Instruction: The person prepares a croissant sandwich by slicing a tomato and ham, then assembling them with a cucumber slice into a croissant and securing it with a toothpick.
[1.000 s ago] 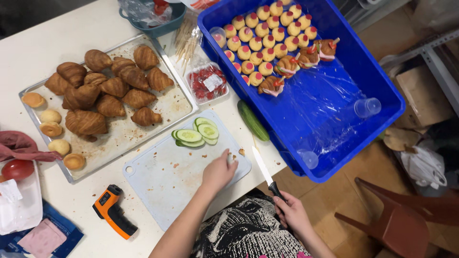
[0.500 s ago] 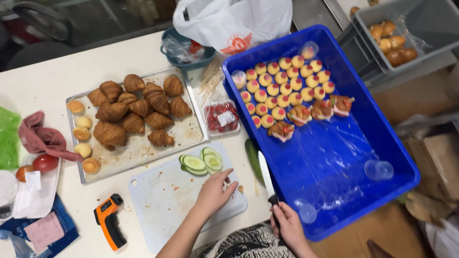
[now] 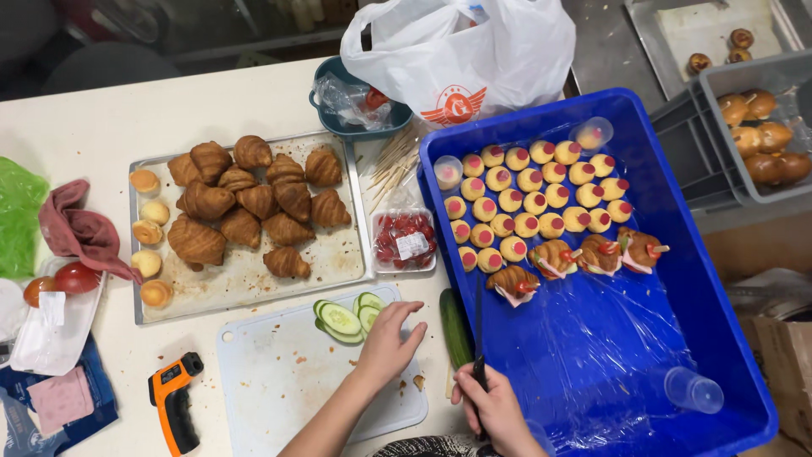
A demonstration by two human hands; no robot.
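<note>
Cucumber [image 3: 456, 328] on the table, between board and blue crate [image 3: 719, 288].

Lying at 2 o'clock of the left hand [image 3: 388, 343] and 11 o'clock of the right hand [image 3: 489, 404], touching neither. Cut slices [image 3: 347, 318] at 10 o'clock of the left hand, its fingers spread loose on the board [image 3: 288, 381]. Right hand clamped on a knife [image 3: 479, 330], blade pointing to 12 beside the cucumber. Croissant tray [image 3: 245, 279] at 11 o'clock.

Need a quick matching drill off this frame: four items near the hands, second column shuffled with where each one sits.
Column one:
1. cucumber slices
2. knife
3. croissants
4. thermometer gun

Column two:
A. on the metal tray
B. in the right hand
C. on the table, left of the cutting board
D. by the left hand

Pairs: 1-D, 2-B, 3-A, 4-C
</note>
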